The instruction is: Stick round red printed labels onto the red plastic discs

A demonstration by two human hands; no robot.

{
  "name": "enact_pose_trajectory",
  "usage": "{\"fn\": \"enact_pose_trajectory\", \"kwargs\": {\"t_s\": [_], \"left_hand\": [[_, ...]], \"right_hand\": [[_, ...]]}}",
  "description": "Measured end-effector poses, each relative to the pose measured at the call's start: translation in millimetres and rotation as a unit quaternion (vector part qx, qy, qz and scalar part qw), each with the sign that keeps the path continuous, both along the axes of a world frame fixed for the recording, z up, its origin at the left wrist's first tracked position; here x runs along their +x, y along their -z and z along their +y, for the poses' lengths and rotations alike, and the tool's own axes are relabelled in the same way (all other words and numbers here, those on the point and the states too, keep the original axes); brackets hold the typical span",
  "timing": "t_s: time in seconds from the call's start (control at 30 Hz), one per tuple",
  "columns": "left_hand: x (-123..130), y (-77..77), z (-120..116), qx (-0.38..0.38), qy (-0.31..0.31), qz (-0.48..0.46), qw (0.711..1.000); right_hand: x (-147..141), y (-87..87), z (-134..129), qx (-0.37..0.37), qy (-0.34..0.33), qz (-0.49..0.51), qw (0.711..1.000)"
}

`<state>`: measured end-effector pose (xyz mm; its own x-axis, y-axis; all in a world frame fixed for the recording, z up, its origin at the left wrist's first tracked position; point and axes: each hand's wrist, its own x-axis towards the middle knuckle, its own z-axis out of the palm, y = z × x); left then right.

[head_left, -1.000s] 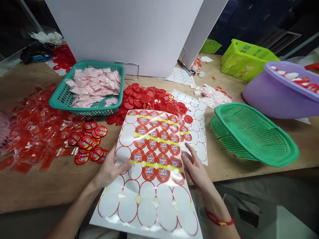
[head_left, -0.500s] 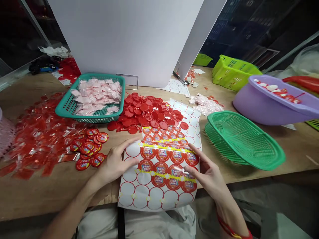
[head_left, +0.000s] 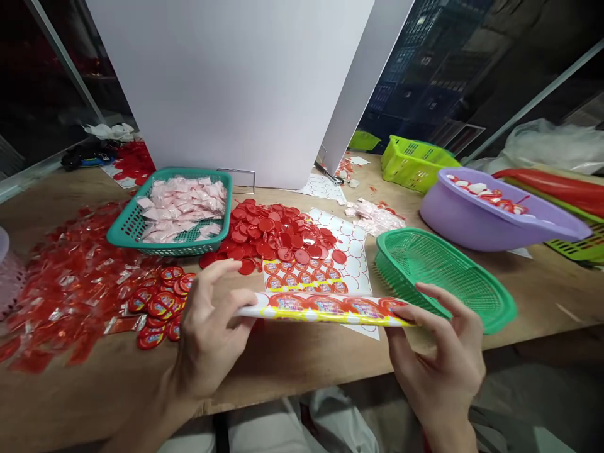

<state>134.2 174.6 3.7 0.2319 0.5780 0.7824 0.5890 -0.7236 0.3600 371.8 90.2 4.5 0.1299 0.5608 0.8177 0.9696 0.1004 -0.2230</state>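
Two hands (head_left: 210, 333) (head_left: 441, 352), one purple basin (head_left: 476, 217), one teal basket (head_left: 167, 246)

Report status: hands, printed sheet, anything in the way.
Left hand and right hand gripping opposite ends of printed sheet. Sheet shows as narrow strip above table; folded or edge-on, can't tell. Oval green basket just beyond right hand.

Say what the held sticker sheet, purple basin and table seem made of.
Sticker sheet: probably coated paper or film, glossy, showing bright highlights.
Purple basin: likely plastic, smooth, evenly coloured with moulded-looking curves.
Table: seemingly wood or board, dull, unevenly brown.
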Motion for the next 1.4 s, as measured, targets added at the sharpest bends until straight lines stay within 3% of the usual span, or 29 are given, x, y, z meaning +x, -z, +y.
{"fn": "enact_pose_trajectory", "kwargs": {"t_s": [0.1,0.2,0.3,0.43,0.53,0.6,0.67,0.8,0.87,0.93,1.0,1.13,1.2,1.23,1.3,1.37,1.4], "left_hand": [[5,8.7,-3,0.009,0.093,0.006,0.996],[9,26.0,-6,0.001,0.160,0.038,0.986],[9,48.3,-11,-0.018,0.178,0.066,0.982],[4,77.8,-24,-0.065,0.197,0.115,0.971],[3,93.1,-31,-0.082,0.204,0.160,0.962],[4,98.2,-32,-0.086,0.198,0.176,0.960],[3,100.5,-29,-0.085,0.168,0.162,0.969],[-5,106.0,-12,-0.117,0.042,0.130,0.984],[-11,111.4,0,-0.144,0.029,0.172,0.974],[-15,116.0,14,-0.155,0.034,0.218,0.963],[-17,116.4,27,-0.156,0.017,0.229,0.961],[-11,100.5,32,-0.219,-0.032,0.098,0.970],[-3,90.8,17,-0.362,0.013,0.004,0.932],[1,87.5,7,-0.468,0.057,-0.038,0.881],[11,85.2,-14,-0.653,0.119,-0.141,0.735],[19,87.3,-29,-0.736,0.123,-0.245,0.619],[22,89.0,-33,-0.748,0.114,-0.287,0.587]], "right_hand": [[-7,1.2,-5,-0.034,-0.001,-0.073,0.997],[-21,15.0,-3,-0.127,-0.105,-0.116,0.979],[-35,42.9,0,-0.159,-0.184,-0.100,0.965],[-45,78.0,-1,-0.139,-0.210,-0.093,0.963],[-46,91.4,-5,-0.146,-0.237,-0.087,0.957],[-41,96.8,-5,-0.152,-0.254,-0.072,0.952],[-31,101.5,-5,-0.127,-0.224,-0.039,0.965],[-6,107.9,-1,-0.011,-0.026,0.065,0.997],[1,108.6,1,0.028,0.022,0.092,0.995],[1,109.1,2,0.046,0.001,0.091,0.995],[-5,111.0,3,0.029,-0.067,0.056,0.996],[-26,120.0,8,-0.035,-0.160,-0.030,0.986],[-40,124.8,11,-0.043,-0.169,-0.035,0.984],[-46,126.7,12,-0.045,-0.179,-0.033,0.982],[-58,128.9,12,-0.051,-0.210,-0.029,0.976],[-67,128.3,10,-0.072,-0.238,-0.014,0.968],[-70,126.9,9,-0.089,-0.247,0.002,0.965]]}}
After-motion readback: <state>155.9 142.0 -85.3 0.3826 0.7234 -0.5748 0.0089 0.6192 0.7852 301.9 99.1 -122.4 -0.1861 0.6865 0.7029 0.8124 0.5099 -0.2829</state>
